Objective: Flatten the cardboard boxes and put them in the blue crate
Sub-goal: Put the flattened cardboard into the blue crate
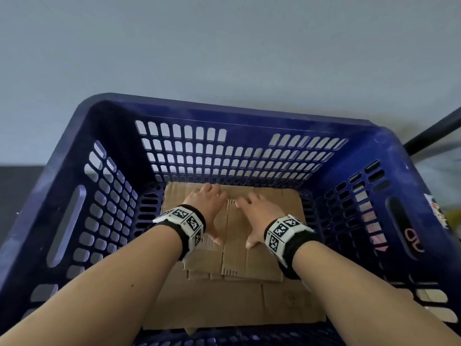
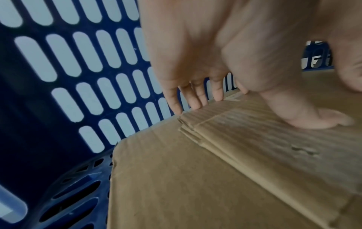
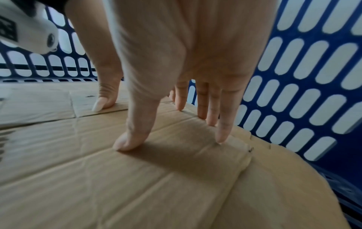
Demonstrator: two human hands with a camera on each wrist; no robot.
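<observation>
The blue crate (image 1: pixel 249 113) fills the head view, with slotted walls and a handle slot on each side. Flattened brown cardboard lies stacked on its floor: a large sheet (image 1: pixel 224 303) underneath and a smaller folded box (image 1: pixel 237 245) on top. My left hand (image 1: pixel 208 208) and right hand (image 1: pixel 259 216) both lie flat on the top box, fingers straight and spread, thumbs pointing inward. In the left wrist view the left hand (image 2: pixel 215 86) presses fingertips and thumb on the folded box (image 2: pixel 274 147). The right hand (image 3: pixel 186 100) does the same on the cardboard (image 3: pixel 137 178).
A pale wall stands behind the crate. A dark pole (image 1: pixel 434 136) runs diagonally past the crate's right rear corner. A sticker and red marking (image 1: pixel 414 236) sit on the right wall by the handle slot. The crate walls (image 2: pixel 68 77) stand close around both hands.
</observation>
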